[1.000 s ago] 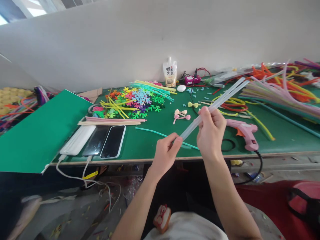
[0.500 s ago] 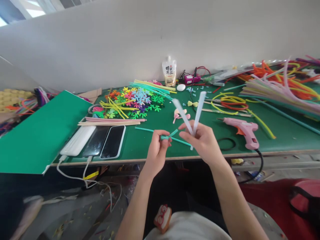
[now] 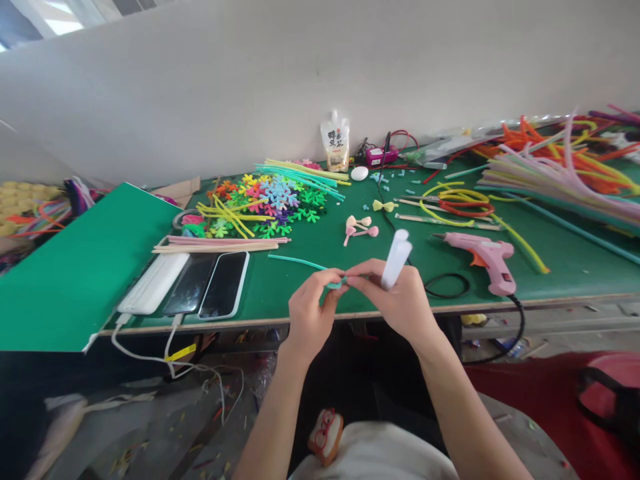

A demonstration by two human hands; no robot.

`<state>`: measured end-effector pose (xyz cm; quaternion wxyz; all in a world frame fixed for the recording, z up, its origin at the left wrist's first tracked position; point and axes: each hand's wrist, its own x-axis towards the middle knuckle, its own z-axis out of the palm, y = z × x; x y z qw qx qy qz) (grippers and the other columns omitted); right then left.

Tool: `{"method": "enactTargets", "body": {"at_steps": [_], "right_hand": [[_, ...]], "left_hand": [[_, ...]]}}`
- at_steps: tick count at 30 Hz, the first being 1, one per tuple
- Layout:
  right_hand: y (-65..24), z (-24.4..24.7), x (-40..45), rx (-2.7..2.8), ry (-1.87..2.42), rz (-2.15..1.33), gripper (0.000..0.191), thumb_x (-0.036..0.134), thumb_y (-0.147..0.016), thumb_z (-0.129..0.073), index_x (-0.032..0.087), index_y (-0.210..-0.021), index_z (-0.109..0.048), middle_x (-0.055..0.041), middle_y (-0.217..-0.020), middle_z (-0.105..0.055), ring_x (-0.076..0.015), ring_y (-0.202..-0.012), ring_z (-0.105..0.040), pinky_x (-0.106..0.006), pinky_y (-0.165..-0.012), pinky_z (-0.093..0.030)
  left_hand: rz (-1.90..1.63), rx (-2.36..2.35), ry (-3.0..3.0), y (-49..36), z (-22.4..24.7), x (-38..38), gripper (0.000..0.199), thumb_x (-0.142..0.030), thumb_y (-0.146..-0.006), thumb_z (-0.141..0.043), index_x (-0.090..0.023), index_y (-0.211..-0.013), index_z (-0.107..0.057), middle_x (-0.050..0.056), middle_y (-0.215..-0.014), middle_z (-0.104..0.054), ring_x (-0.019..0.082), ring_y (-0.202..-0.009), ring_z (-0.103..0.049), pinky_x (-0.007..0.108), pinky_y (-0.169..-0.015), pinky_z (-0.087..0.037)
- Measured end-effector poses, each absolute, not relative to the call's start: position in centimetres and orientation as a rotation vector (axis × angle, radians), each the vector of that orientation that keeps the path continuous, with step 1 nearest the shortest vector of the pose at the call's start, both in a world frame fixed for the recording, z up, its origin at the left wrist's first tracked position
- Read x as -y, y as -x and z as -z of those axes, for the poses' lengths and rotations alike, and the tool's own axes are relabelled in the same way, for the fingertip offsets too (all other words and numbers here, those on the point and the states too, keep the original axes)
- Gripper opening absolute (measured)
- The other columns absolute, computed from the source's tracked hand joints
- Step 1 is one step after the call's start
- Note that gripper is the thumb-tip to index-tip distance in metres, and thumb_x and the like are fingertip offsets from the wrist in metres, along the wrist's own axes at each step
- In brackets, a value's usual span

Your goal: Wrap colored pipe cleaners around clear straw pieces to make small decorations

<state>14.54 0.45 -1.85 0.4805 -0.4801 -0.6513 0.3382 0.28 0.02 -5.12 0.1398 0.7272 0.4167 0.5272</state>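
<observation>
My left hand [image 3: 314, 307] pinches a short teal pipe cleaner [image 3: 336, 285] between thumb and fingers, just above the table's front edge. The fingertips of my right hand [image 3: 393, 297] meet the left ones at the end of that piece. A white two-armed tool [image 3: 397, 260] is gripped in the right hand, its arms pointing up and nearly together; its lower end is hidden by the fingers. Behind my hands another teal pipe cleaner [image 3: 295, 260] lies on the green table [image 3: 295, 223]. Pink pieces with rounded ends [image 3: 361, 228] lie beyond my hands.
A pink glue gun [image 3: 483, 257] lies at right, its cord over the edge. Phones [image 3: 225, 285] and a white power bank [image 3: 155, 283] sit at left. Colourful snowflake shapes [image 3: 280, 197], scissors [image 3: 457, 205], a pouch [image 3: 335, 143] and pipe cleaner bundles [image 3: 555, 180] lie farther back.
My right hand has moved left, bringing its fingertips against the left hand's at the teal piece. The white tool's spread arms have come nearly together.
</observation>
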Motion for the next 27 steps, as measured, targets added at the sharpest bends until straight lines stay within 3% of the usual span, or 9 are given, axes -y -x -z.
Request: {"method": "enactTargets", "body": {"at_steps": [8, 14, 27], "right_hand": [[-14.6, 2.0, 0.3, 1.736, 1.184, -0.599, 0.016, 0.016, -0.078, -0.054, 0.017, -0.073, -0.07, -0.0016, -0.065, -0.067, -0.0114, -0.056, -0.056, -0.02, -0.053, -0.041], [-14.5, 2.2, 0.9, 1.713, 1.136, -0.56, 0.021, 0.008, -0.075, -0.052, 0.018, -0.079, -0.07, -0.0009, -0.068, -0.068, -0.0114, -0.058, -0.059, -0.02, -0.055, -0.043], [-14.6, 2.5, 0.9, 1.725, 1.204, -0.556, 0.017, 0.013, -0.077, -0.052, 0.017, -0.073, -0.068, -0.0018, -0.066, -0.067, -0.0118, -0.057, -0.057, -0.02, -0.053, -0.041]], "left_hand": [[-1.561, -1.299, -2.182, -0.3, 5.1, 0.4, 0.011, -0.02, -0.084, -0.051, -0.018, -0.094, -0.056, 0.008, -0.098, -0.069, 0.016, -0.093, -0.065, 0.028, -0.08, -0.052], [-1.754, -1.293, -2.259, -0.4, 4.9, 0.7, 0.007, -0.017, -0.083, -0.053, -0.018, -0.083, -0.06, 0.007, -0.088, -0.072, 0.016, -0.079, -0.068, 0.025, -0.069, -0.055], [-1.621, -1.346, -2.374, -0.5, 3.8, 0.7, 0.02, -0.015, -0.086, -0.044, -0.018, -0.074, -0.059, 0.005, -0.076, -0.072, 0.012, -0.069, -0.067, 0.019, -0.063, -0.051]]}}
